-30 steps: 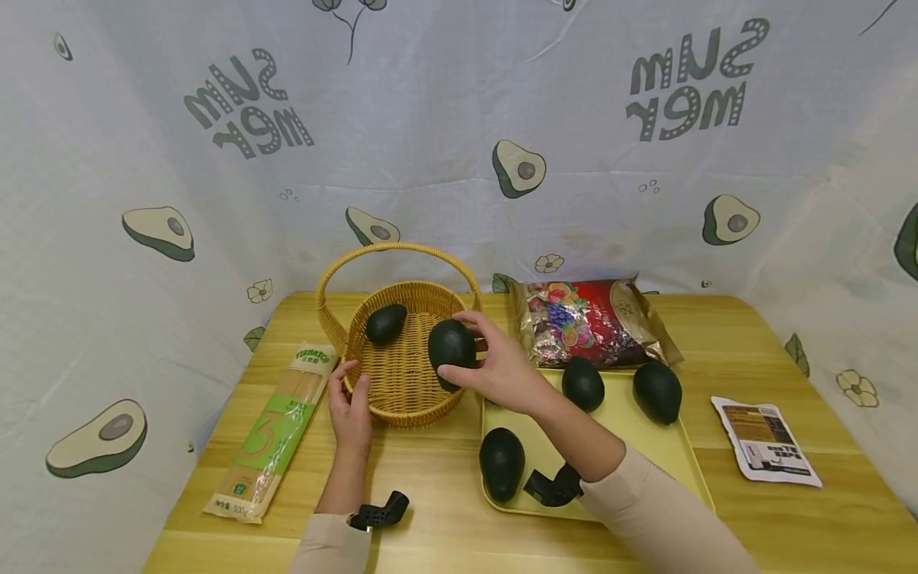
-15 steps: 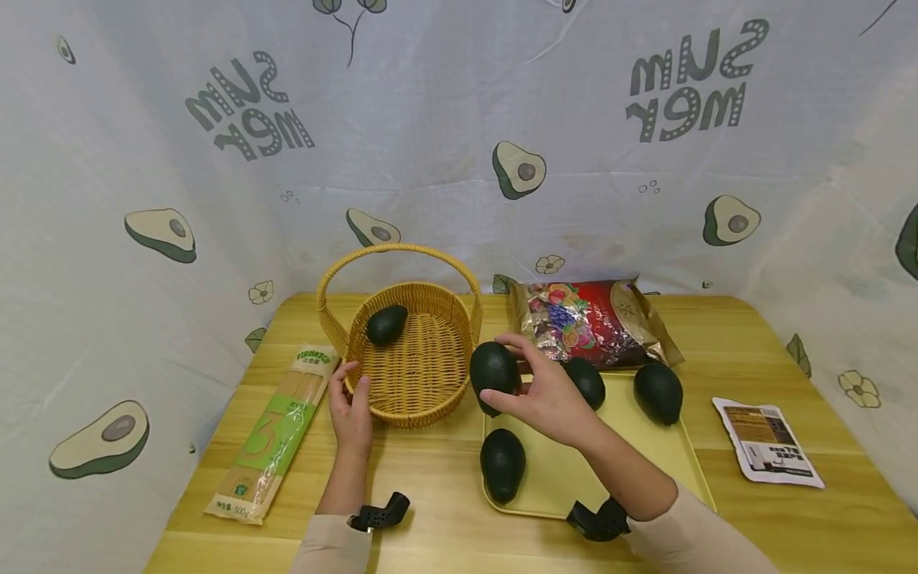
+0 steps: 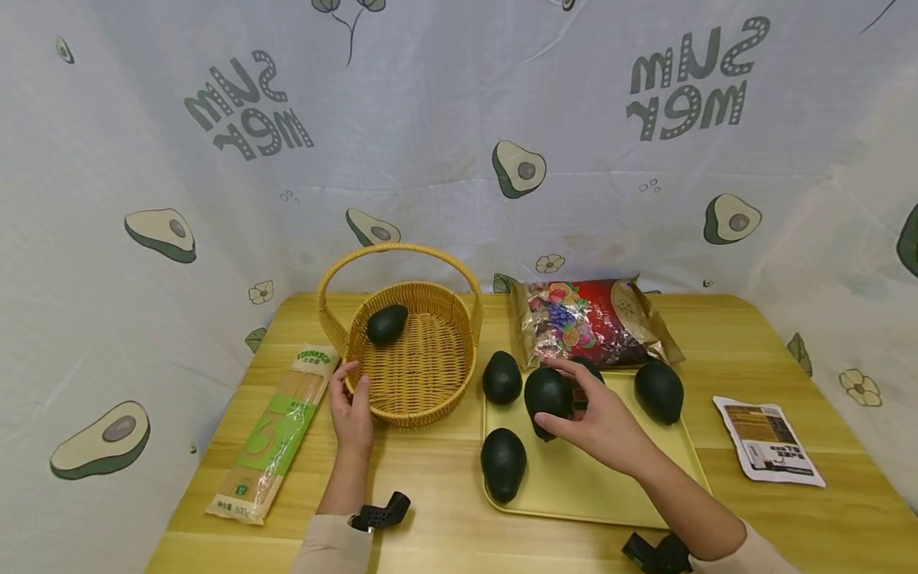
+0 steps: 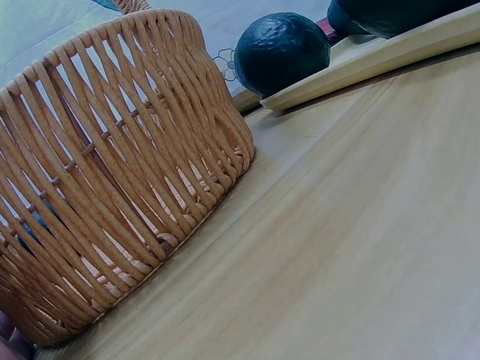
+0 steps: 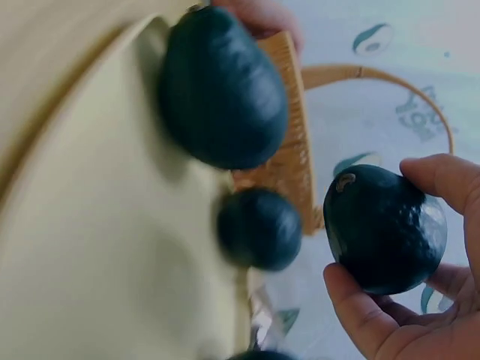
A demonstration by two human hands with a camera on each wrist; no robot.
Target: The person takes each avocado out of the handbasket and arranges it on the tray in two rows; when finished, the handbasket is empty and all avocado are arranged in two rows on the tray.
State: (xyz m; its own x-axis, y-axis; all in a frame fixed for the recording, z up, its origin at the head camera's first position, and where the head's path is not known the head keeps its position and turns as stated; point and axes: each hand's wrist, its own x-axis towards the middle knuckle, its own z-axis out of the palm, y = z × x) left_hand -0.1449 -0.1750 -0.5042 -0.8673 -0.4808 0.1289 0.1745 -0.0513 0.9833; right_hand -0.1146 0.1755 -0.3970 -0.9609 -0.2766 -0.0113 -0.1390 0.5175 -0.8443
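My right hand (image 3: 598, 422) holds a dark green avocado (image 3: 548, 399) between thumb and fingers, above the yellow tray (image 3: 574, 494). The right wrist view shows the gripped avocado (image 5: 386, 229) from the side, stem end visible. My left hand (image 3: 351, 414) rests against the outside of the yellow wicker basket (image 3: 409, 414), thumb and fingers spread at its front left. Another avocado (image 3: 386, 325) lies inside the basket, at the back left. On the tray sit several avocados, including a front one (image 3: 504, 465), a back-left one (image 3: 502, 378) and a right one (image 3: 658, 393). One behind my right hand is partly hidden.
A green-labelled noodle pack (image 3: 276, 434) lies left of the basket. Behind the tray is a red and gold fruit-print bag (image 3: 595, 323). A white and brown pouch (image 3: 767, 442) lies at the right. The basket's tall handle (image 3: 398, 247) arches over its opening.
My right hand has carried the avocado from over the basket rightward to above the tray. The tray's back-left avocado has come into view. My left hand has stayed at the basket.
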